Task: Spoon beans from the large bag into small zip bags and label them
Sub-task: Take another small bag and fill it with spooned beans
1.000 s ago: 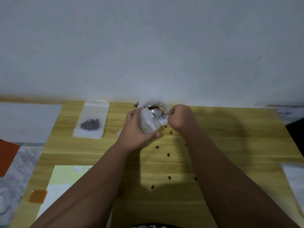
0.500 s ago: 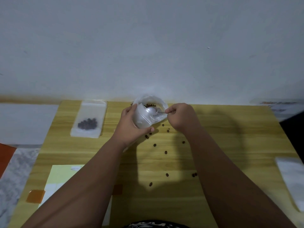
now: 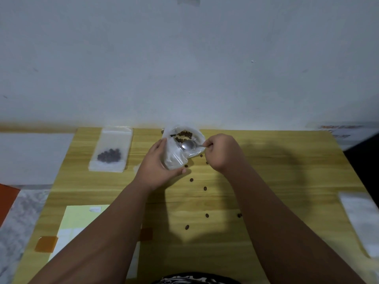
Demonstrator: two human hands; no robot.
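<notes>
Nearest, a label sheet [image 3: 82, 218] lies left of the bag [image 3: 173, 158] and nearer. Loose beans [image 3: 205, 188] dot the worktop [image 3: 276, 181] just before it. The left hand [image 3: 158, 167] has its grip round the bag. The right hand [image 3: 221, 152] pinches a spoon [image 3: 188, 144], bowl in the bag's mouth. A filled zip bag [image 3: 110, 150] lies left of the bag.

The wooden table [image 3: 287, 181] before me runs up against a pale wall. At its far left corner a small zip bag [image 3: 110, 149] lies flat, with a cluster of dark beans inside. Down the middle, loose beans [image 3: 205, 188] lie scattered, mostly apart from one another. At the near left lies a pale yellow sheet [image 3: 82, 218], with an orange tab [image 3: 46, 243] at its left edge. A white bag [image 3: 363, 222] lies flat at the right edge.
</notes>
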